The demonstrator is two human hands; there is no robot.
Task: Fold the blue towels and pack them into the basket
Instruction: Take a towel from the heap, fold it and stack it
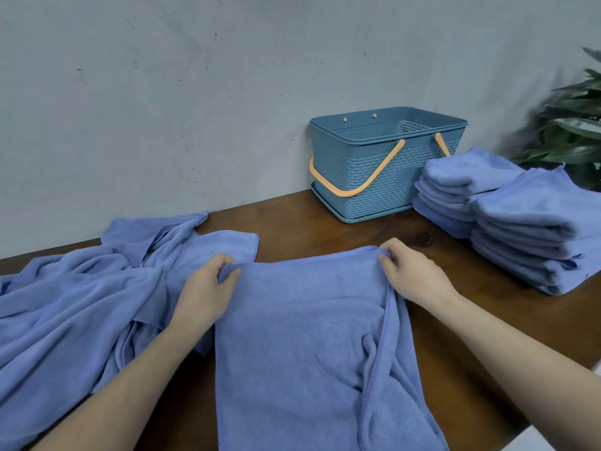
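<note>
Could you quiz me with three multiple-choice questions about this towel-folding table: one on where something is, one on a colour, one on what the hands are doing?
1. Where do the folded towels sit?
A. right of the basket
B. inside it
C. on the floor

2. What colour are the basket's handles?
A. white
B. orange
C. black

3. What are the left hand and right hand doing?
A. resting idle
B. lifting the basket
C. each pinching a far corner of the flat towel

Answers: 1 A, the stacks stand on the table beside the basket. 2 B, pale orange against blue. 3 C, fingers curl over both corners.
</note>
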